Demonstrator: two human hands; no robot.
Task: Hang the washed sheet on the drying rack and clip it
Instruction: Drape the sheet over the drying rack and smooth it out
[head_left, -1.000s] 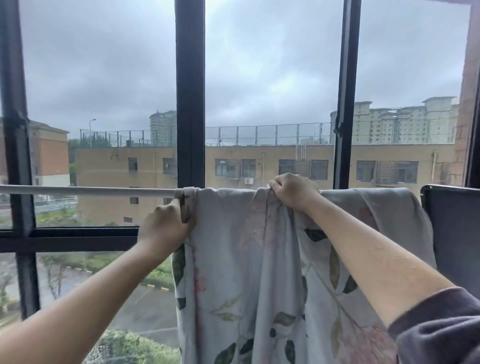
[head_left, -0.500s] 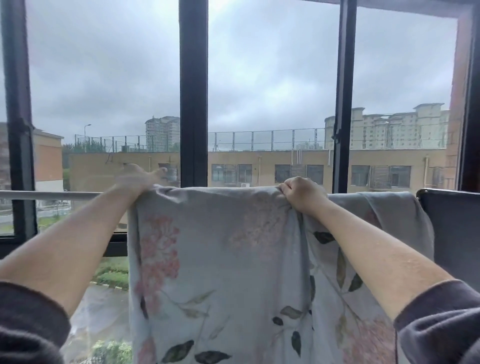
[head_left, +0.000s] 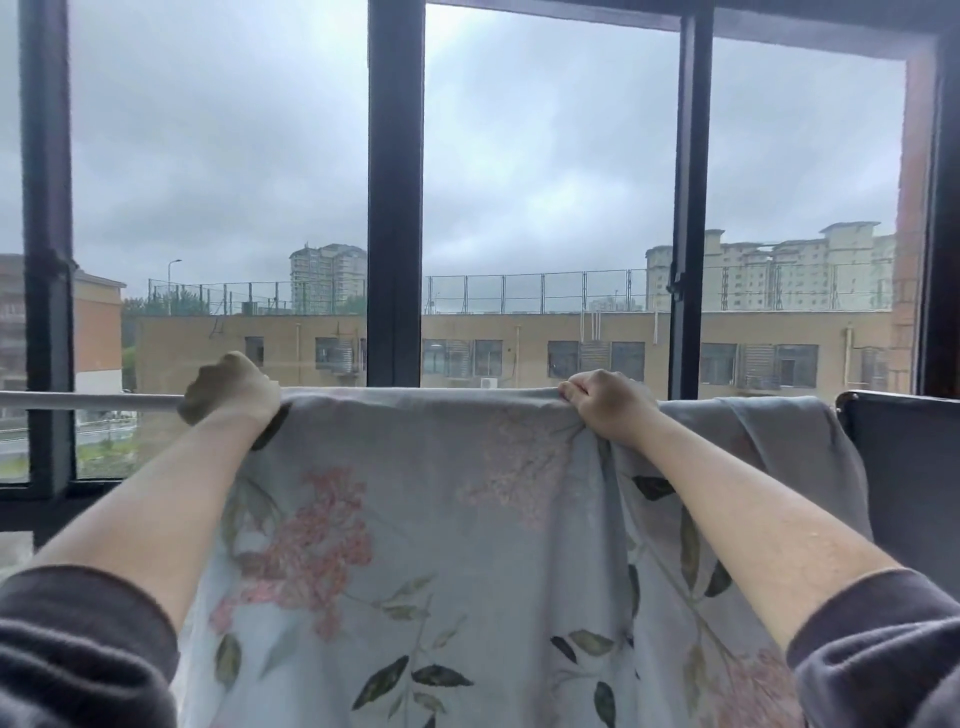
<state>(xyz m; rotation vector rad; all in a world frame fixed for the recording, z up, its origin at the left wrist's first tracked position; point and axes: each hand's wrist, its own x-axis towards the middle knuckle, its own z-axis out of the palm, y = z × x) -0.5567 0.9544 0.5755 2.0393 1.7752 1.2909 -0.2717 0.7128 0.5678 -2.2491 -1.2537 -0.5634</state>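
Note:
A pale grey sheet (head_left: 441, 519) with pink flowers and green leaves hangs over a white horizontal rail (head_left: 93, 401) of the drying rack in front of the window. My left hand (head_left: 231, 389) grips the sheet's left top edge at the rail. My right hand (head_left: 605, 408) pinches the sheet's top fold further right. The cloth between my hands lies flat along the rail; right of my right hand it is bunched in folds. No clip is in view.
A dark panel or frame piece (head_left: 904, 467) stands at the right end of the rail. Behind the rail is a window with thick black frames (head_left: 395, 208), close to my hands. Buildings lie outside.
My left hand has drawn the sheet's edge leftward along the rail, spreading the cloth wide. My right hand has held its place on the top fold.

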